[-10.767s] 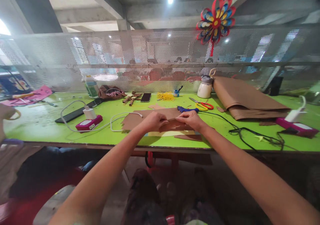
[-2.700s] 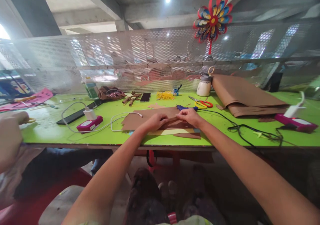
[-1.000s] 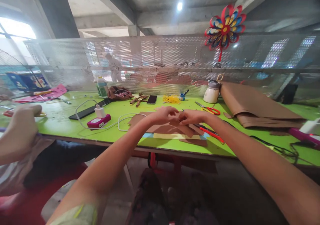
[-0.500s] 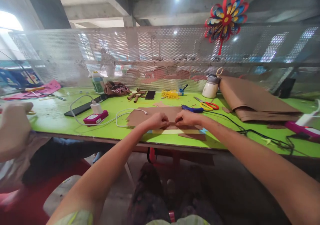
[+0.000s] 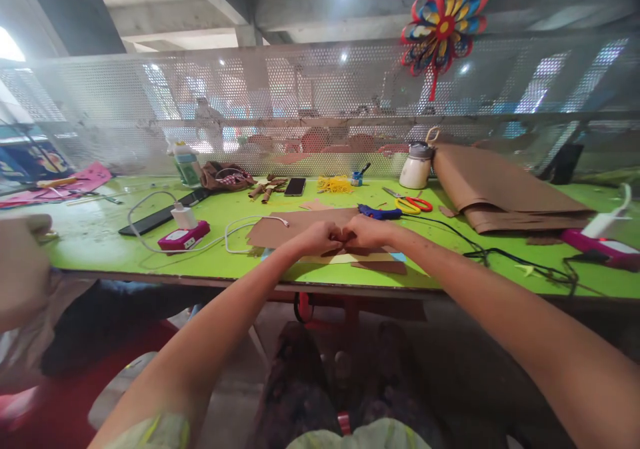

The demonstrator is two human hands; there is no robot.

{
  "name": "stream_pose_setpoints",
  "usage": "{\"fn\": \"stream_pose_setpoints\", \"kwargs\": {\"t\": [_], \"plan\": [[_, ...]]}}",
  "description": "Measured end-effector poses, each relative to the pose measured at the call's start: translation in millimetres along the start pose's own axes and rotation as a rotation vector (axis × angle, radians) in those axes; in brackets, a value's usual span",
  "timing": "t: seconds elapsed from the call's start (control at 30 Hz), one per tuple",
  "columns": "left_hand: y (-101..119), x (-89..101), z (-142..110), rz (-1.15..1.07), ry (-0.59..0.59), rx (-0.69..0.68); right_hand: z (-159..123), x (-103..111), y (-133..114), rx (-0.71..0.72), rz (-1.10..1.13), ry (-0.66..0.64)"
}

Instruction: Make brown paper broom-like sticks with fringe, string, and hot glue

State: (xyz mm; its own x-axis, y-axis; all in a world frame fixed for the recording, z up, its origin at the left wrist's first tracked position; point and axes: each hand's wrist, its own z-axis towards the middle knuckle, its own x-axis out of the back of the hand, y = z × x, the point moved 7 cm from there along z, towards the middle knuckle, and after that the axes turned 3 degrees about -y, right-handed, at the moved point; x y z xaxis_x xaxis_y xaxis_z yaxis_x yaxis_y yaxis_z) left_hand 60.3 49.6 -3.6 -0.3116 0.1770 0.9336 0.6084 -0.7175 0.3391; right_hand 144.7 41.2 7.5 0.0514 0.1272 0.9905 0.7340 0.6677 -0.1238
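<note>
My left hand (image 5: 323, 237) and my right hand (image 5: 364, 231) meet near the front of the green table, fingers pinched together. Between them is a small piece of brown paper, mostly hidden by the fingers. Underneath lies a larger brown paper sheet (image 5: 277, 228). A pale yellow strip (image 5: 330, 259) and a brown scrap (image 5: 383, 267) are just in front of the hands. Right behind my right hand rests a blue glue gun (image 5: 379, 213) with a black cable.
Scissors (image 5: 414, 204) with yellow and red handles, a phone (image 5: 295, 186) and yellow shreds (image 5: 335, 184) lie farther back. A stack of folded brown paper (image 5: 515, 192) stands right, beside a white jug (image 5: 416, 168). A white cable and purple socket (image 5: 184, 236) are left, near another person's arm (image 5: 23, 269).
My hands have come closer together, the right one shifting toward the left, so less of the paper shows between them. The view has shifted slightly.
</note>
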Motion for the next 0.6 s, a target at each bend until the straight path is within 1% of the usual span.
{"fn": "stream_pose_setpoints", "kwargs": {"t": [0.2,0.4,0.6], "plan": [[2.7,2.2,-2.8,0.052,0.027,-0.069,-9.9,-1.8,0.8,-0.008,-0.039,0.082],[-1.4,5.2,-4.5,0.082,-0.001,-0.104,-16.0,-4.4,6.6,-0.007,-0.02,0.088],[-7.4,2.6,-4.1,0.093,-0.034,-0.117,-24.2,-5.2,16.6,-0.038,0.002,0.085]]}}
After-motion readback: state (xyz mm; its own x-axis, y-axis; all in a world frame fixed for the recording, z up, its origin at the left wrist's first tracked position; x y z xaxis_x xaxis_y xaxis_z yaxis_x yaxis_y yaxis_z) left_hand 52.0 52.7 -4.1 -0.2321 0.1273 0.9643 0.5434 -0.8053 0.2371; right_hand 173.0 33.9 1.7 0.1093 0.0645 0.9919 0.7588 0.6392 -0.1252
